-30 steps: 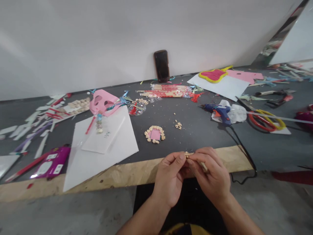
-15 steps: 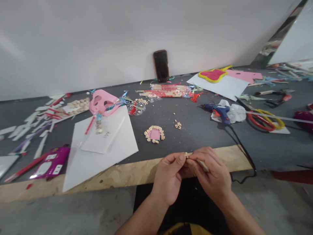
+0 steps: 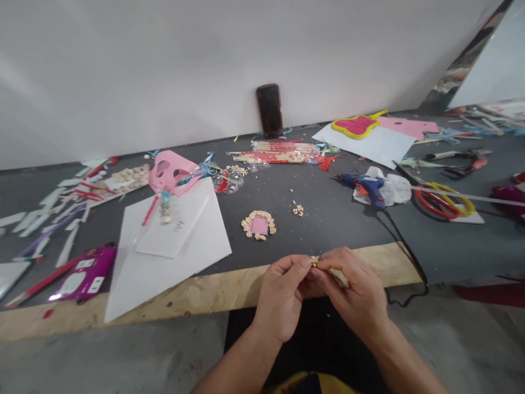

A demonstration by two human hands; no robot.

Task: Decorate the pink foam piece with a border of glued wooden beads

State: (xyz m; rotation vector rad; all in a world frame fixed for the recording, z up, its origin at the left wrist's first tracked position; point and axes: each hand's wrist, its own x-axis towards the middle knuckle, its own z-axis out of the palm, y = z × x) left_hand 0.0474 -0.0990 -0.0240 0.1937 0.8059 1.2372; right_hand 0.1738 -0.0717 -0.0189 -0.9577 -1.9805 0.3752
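Between my fingertips, over the table's front edge, is a small cluster of pale wooden pieces [image 3: 314,261]. My left hand [image 3: 283,293] pinches it from the left, and my right hand [image 3: 356,290] pinches it from the other side. Both hands are closed, with the lower fingers partly hidden. Beyond them on the dark table lies a pink square [image 3: 260,225] ringed by similar pale pieces [image 3: 272,217]. Just right of that sits a small loose pile of the pieces [image 3: 298,209].
At right, a blue glue gun [image 3: 365,185] rests by crumpled white material, its black cord [image 3: 400,235] hanging over the edge. Scissors [image 3: 445,200] and pliers [image 3: 463,158] lie beyond. White sheets [image 3: 197,251] are at left. A phone [image 3: 269,111] leans on the wall.
The cluster between my fingertips is turned slightly and shows more of its face. Both hands stay nearly in place, and the things on the table have not moved.
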